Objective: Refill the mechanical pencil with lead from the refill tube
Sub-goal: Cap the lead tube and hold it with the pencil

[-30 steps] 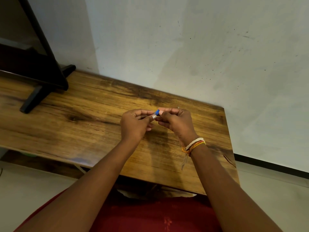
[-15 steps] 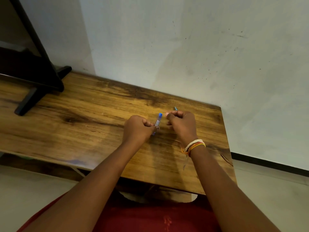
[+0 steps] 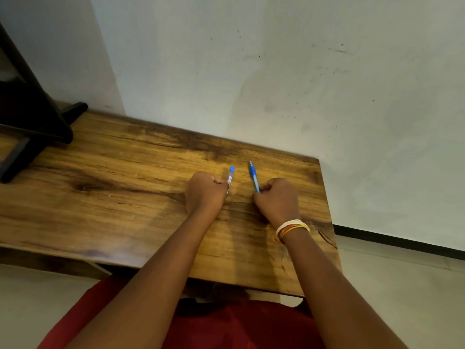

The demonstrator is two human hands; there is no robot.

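Observation:
My left hand [image 3: 205, 193] is a fist low on the wooden table [image 3: 113, 197], closed around a clear lead refill tube [image 3: 230, 175] with a blue cap. The tube sticks out of the fist away from me. My right hand [image 3: 276, 199], also fisted, grips a blue mechanical pencil [image 3: 254, 176] by its lower part. The pencil's tip points away from me, toward the wall. The two hands sit side by side, a short gap between them, tube and pencil roughly parallel. The lower ends of both items are hidden inside the fists.
A black stand [image 3: 30, 132] occupies the table's far left corner. A pale wall [image 3: 276, 84] runs right behind the table's back edge. The table's right edge [image 3: 327, 210] lies close to my right hand. Thread bands [image 3: 292, 226] circle my right wrist.
A second ago the hands were raised and pressed together around the blue-capped tube. They have since separated and dropped to the table, the tube staying in the left, the pencil in the right.

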